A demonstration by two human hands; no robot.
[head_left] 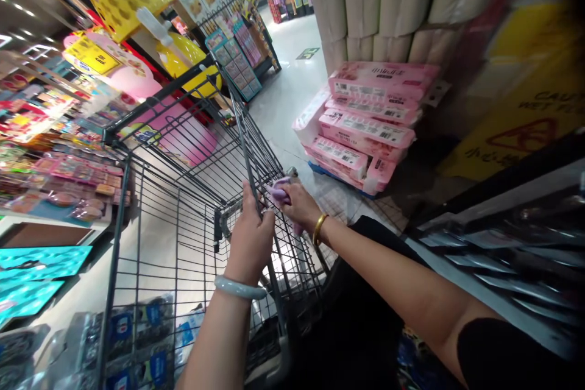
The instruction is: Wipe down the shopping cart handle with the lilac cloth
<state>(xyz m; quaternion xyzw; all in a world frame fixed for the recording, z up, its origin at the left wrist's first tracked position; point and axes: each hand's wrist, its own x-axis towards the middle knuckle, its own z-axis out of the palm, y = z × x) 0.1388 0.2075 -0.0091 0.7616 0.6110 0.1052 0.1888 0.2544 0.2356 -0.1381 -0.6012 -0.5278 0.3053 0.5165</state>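
A black wire shopping cart is tilted across the view in front of me. My left hand, with a pale bangle at the wrist, is closed over the cart's near side rail. Just to its right, my right hand, wearing a gold bracelet, grips a light purple cloth against the outside of the wire side. Part of the cloth hangs below the fingers. Only bare wire and floor show through the cart's basket.
Pink tissue packs are stacked on a low blue base at right, below wrapped paper rolls. A yellow wet-floor sign stands farther right. Packed shelves line the left. A display rack stands ahead beside a tiled aisle.
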